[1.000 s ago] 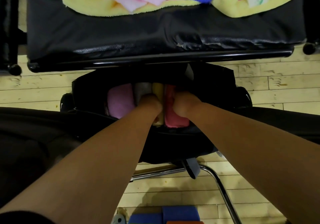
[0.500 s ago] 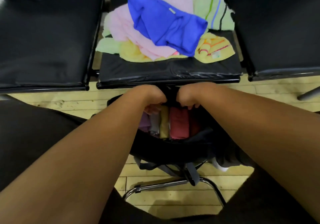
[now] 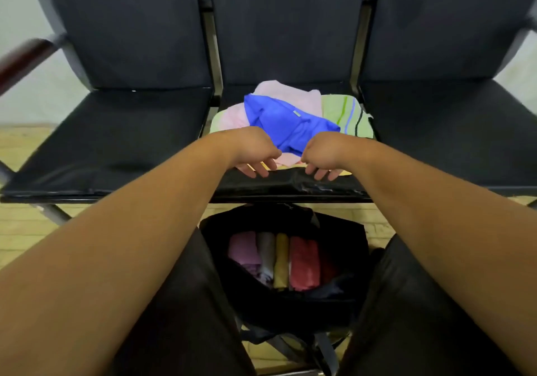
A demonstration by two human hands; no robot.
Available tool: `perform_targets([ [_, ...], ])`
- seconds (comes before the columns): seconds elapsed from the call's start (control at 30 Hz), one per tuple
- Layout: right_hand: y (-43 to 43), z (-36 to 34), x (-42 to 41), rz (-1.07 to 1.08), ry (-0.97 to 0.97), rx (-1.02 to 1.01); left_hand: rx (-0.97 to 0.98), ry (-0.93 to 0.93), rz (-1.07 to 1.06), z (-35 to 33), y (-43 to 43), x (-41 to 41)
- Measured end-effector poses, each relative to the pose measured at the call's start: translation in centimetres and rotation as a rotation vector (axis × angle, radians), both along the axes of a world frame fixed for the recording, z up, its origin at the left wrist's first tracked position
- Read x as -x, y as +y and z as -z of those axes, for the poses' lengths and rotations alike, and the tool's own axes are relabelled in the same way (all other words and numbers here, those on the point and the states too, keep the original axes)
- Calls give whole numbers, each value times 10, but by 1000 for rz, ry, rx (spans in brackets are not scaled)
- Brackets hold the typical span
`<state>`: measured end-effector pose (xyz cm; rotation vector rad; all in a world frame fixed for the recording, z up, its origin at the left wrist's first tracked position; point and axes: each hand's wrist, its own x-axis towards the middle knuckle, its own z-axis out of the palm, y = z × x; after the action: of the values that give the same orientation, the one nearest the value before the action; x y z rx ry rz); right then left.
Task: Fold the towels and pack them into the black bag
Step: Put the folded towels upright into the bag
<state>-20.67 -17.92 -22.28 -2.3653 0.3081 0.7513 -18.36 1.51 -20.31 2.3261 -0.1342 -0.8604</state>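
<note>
**A:** How are the hands held?

**B:** The left hand (image 3: 255,154) and the right hand (image 3: 322,154) are held side by side at the centre of the frame, a little apart. The fingers are loosely curled and pointed down, and nothing is gripped. Both are hung over the front edge of the middle seat (image 3: 290,189), just beside the pile.

**A:** What is likely to be taken?

**B:** Probably the blue towel (image 3: 284,122). It is laid on top of the pink towel (image 3: 290,93), beside the green striped towel (image 3: 345,114).

**A:** How is that best done?

**B:** Two neighbouring corners should be pinched, one per hand, so that the pink towel is not dragged along. The cloth should be shaken flat before any fold is made.

**A:** Which way is it lying?

**B:** It is crumpled. Its long axis is judged to run from upper left to lower right, with a small label turned upward.

**A:** And the bag?

**B:** The black bag (image 3: 290,308) is set on the floor at lower centre with its mouth open upward. The folded towels (image 3: 305,262) are stood on edge side by side, their long axes running up and down the frame. A narrow fold is advised, so that the row is matched.
</note>
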Motion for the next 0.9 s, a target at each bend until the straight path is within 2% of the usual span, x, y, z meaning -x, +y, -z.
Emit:
perform_targets([
  [0.13, -16, 17, -12, 146, 106, -166, -66, -203, 128, 21, -10, -24],
  [0.23, -18, 24, -37, 108, 128, -101, -118, -305, 136, 45, -12, -47],
  [0.43, -10, 25, -82, 41, 144, 59, -247, -342, 184, 74, -32, -90],
  [0.57, -2, 33, -107, 150, 131, 40, -440, -269, 308, 97, -41, -102],
  [0.67, 0, 42, -121, 217, 139, -3, -491, -278, 299, 100, -48, -106],
  [0.73, -1, 44, -124, 278, 57, -67, -463, -352, 214, 99, -47, -110],
  [0.8, -4, 47, -125, 386, -76, -212, -330, -436, 90, 94, -45, -113],
  [0.9, -3, 43, -115, 578, -66, -484, -87, -511, -71, 71, -43, -105],
])
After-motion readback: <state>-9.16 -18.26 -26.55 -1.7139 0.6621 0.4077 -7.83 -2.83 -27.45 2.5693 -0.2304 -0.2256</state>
